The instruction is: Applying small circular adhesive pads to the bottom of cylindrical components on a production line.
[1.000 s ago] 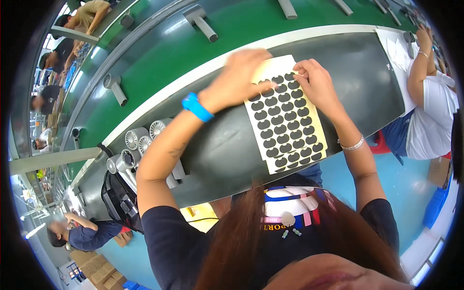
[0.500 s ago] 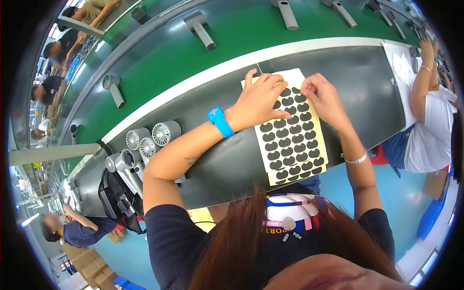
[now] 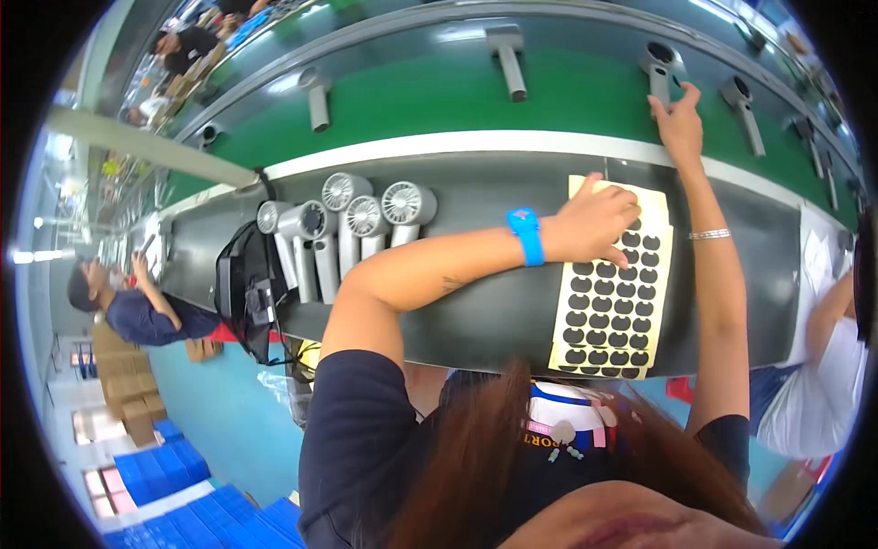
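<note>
A cream sheet with rows of black rounded stickers (image 3: 598,320) lies on the dark bench in front of me, with another sheet showing beneath its near edge. My left hand (image 3: 593,224) rests over its upper part, fingers spread and pressing on the paper, hiding some stickers. Over the green belt, my right hand (image 3: 680,123) reaches to a grey handheld fan body (image 3: 659,84). The thumb is beside its handle. At the index fingertip is a small dark piece (image 3: 677,81), which looks like one of the stickers.
More grey fan bodies lie along the green belt (image 3: 412,114). Several grey fans (image 3: 364,218) stand grouped on the bench to the left, beside a black bag (image 3: 245,284). A co-worker in white (image 3: 814,403) sits at the right; another in dark blue (image 3: 151,316) is at far left.
My right hand has left the sheet's upper right corner and reached forward to a fan body on the belt. My left hand stays on the sheet. The whole view has shifted.
</note>
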`<action>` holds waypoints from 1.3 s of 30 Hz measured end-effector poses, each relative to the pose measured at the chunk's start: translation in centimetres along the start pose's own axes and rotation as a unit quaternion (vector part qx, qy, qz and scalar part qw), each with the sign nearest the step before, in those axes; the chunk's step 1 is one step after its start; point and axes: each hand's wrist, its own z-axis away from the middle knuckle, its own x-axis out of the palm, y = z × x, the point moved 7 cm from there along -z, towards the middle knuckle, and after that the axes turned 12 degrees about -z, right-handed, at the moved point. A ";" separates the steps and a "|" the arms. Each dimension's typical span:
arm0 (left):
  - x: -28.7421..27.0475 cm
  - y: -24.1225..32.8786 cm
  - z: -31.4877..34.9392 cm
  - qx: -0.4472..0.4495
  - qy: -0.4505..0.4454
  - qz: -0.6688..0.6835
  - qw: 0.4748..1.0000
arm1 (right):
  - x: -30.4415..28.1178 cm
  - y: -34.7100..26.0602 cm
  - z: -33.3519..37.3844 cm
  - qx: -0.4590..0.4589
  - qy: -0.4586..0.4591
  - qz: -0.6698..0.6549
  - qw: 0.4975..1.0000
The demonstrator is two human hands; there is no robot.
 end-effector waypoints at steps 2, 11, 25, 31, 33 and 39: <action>0.6 0.3 0.3 -0.004 -0.029 0.031 0.999 | -1.1 1.1 -0.8 0.030 0.018 -0.076 0.997; -1.5 -0.4 1.7 -0.072 0.103 0.063 0.990 | -13.4 -11.0 7.8 -0.118 -0.006 -0.412 0.903; -9.3 6.2 3.6 -0.043 0.254 0.321 0.911 | -14.4 -15.0 21.9 -0.152 -0.049 -0.476 0.865; -8.5 5.6 4.3 -0.090 0.249 0.350 0.899 | -18.1 -13.0 22.0 -0.066 0.030 -0.439 0.896; -8.6 6.1 4.3 -0.088 0.240 0.368 0.894 | -19.1 -12.6 22.6 -0.033 0.046 -0.473 0.879; -7.7 6.2 4.0 -0.117 0.181 0.544 0.811 | -18.7 -13.0 23.2 0.001 0.009 -0.500 0.866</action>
